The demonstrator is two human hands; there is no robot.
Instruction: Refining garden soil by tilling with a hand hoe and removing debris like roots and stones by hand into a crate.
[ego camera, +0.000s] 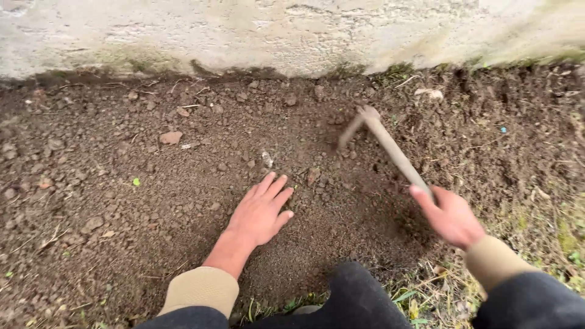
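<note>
My left hand (261,212) lies flat on loose brown soil (152,183), palm down, fingers spread slightly and pointing away from me. My right hand (450,214) grips the lower end of a wooden-handled hand hoe (390,149). The handle slants up to the left and its small angled head hangs blurred just above the soil near the middle of the bed. Both wrists wear beige cuffs under dark sleeves. My dark-clothed knee (353,295) shows at the bottom between the arms.
A rough pale concrete wall (292,30) bounds the bed at the far side. Small stones, clods and dry leaves dot the soil. Grass and weeds (536,244) grow along the right and lower edges.
</note>
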